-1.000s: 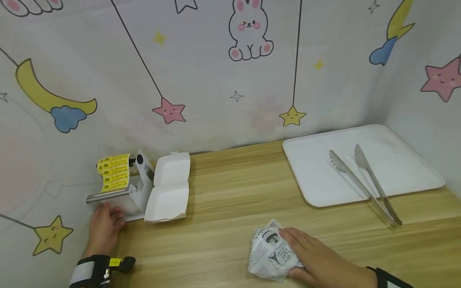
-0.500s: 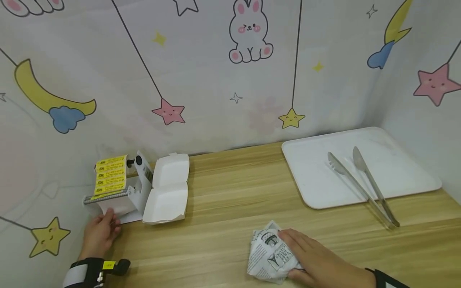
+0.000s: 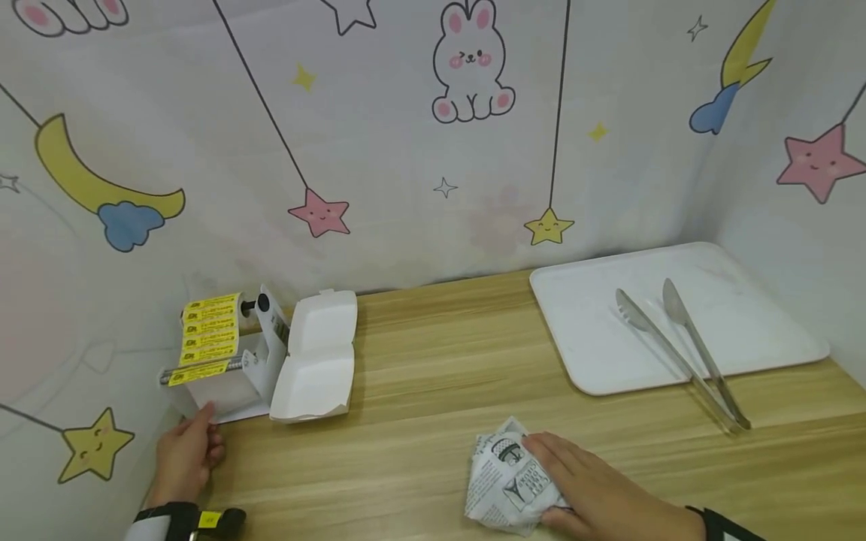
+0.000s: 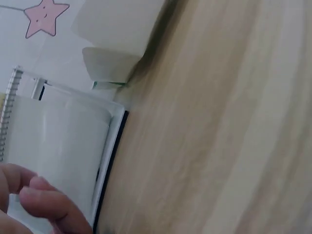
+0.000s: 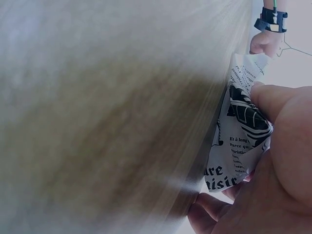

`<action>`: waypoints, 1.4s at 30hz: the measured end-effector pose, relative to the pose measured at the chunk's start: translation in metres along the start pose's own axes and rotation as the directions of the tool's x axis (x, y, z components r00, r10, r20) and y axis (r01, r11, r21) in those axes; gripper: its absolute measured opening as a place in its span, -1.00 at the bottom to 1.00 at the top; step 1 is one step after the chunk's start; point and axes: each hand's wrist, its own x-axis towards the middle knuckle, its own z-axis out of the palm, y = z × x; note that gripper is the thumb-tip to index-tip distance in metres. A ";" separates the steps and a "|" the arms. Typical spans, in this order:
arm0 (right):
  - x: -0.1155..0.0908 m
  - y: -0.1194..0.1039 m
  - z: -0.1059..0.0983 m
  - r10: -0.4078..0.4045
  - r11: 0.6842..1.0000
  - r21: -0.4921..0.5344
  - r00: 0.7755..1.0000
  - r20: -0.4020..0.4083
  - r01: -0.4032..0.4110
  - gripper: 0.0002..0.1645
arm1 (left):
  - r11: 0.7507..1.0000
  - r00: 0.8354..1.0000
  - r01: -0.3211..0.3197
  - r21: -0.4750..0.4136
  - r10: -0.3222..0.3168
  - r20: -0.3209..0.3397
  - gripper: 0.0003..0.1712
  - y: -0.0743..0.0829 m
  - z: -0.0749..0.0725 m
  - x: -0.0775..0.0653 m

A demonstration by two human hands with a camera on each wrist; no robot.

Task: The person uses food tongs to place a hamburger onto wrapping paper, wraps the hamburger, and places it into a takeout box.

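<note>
On the left, a white label dispenser (image 3: 271, 368) carries a roll of yellow printed labels (image 3: 210, 330). One label lies out over its serrated front bar. My left hand (image 3: 184, 457) is low at the dispenser's front, its thumb and curled fingers pinching the white backing paper (image 3: 203, 391) that hangs below the bar. In the left wrist view the fingertips partly hide that grip. Near the front middle of the table, my right hand (image 3: 595, 485) holds a bundle wrapped in newsprint-patterned paper (image 3: 507, 481); its contents are hidden. In the right wrist view, thumb and fingers curl round the bundle (image 5: 241, 131).
An open white clamshell box (image 3: 318, 353) stands right beside the dispenser. At the back right lies a white tray (image 3: 751, 323), with metal tongs (image 3: 697, 353) resting across its front rim, handle end over the wooden table (image 3: 406, 436). A cartoon-printed curtain (image 3: 406, 150) borders the table.
My left hand has drawn down and slightly toward me, and the yellow labels have advanced over the dispenser's front bar. The right hand and wrapped bundle have stayed in place.
</note>
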 end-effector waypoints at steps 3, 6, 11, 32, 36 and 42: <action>0.000 0.000 0.000 0.011 1.000 0.008 1.000 0.001 -0.011 -0.06 | 0.993 0.996 -0.041 -0.107 0.032 -0.086 -0.78 0.010 -0.002 -0.016; 0.000 0.001 0.000 0.011 1.000 0.008 1.000 -0.004 -0.011 -0.06 | 0.959 0.997 -0.043 -0.280 0.024 -0.070 -0.74 0.025 -0.006 -0.025; 0.000 0.000 0.000 -0.015 1.000 -0.009 1.000 -0.017 0.015 -0.06 | 0.910 0.999 0.038 -0.414 -0.025 0.035 -0.56 0.040 -0.012 -0.020; 0.001 -0.004 -0.005 0.026 0.998 0.056 0.999 0.029 -0.028 -0.05 | 0.885 0.997 -0.067 -0.461 0.041 -0.068 -0.58 0.049 -0.002 -0.040; 0.002 -0.005 -0.006 0.053 0.994 0.091 0.996 0.071 -0.059 -0.05 | 0.791 0.948 -0.219 -0.571 0.310 0.066 -0.77 0.058 0.007 -0.080; 0.002 -0.006 -0.008 0.074 0.992 0.096 0.994 0.085 -0.083 -0.03 | 0.623 0.296 -0.196 -0.757 0.774 0.561 -0.75 0.048 0.046 -0.150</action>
